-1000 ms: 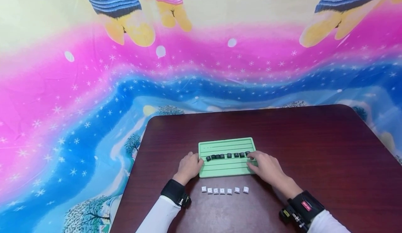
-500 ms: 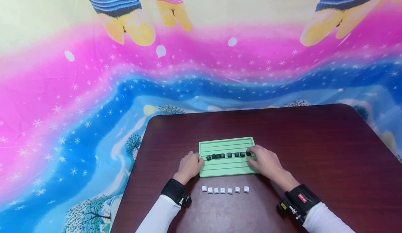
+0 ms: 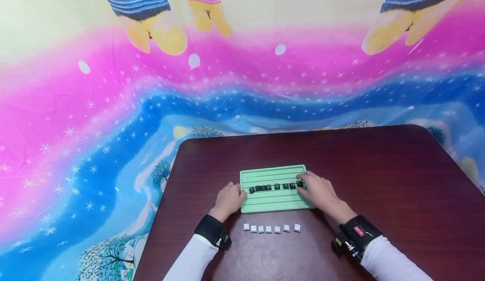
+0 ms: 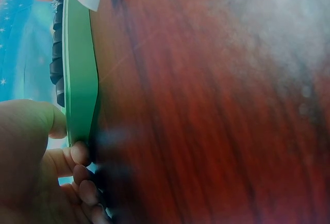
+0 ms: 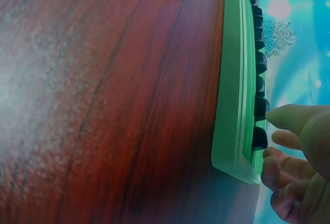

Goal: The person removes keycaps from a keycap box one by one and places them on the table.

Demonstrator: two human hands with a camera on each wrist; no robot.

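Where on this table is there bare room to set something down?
The widest bare stretch is the table right of the right hand; another lies between the green tray and the table's far edge. It's tight around the black keycaps, by the left hand, and between tray and white keycaps.

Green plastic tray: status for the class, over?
Left grip holds green rectangular plastic tray; right grip at rightmost black square keycap, contact unclear; white square keycaps nearside of tray, blocking neither.

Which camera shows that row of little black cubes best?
The head view: it shows the whole row of black cubes from above, set across the green tray. The left wrist and right wrist views show it only side-on, partly hidden.
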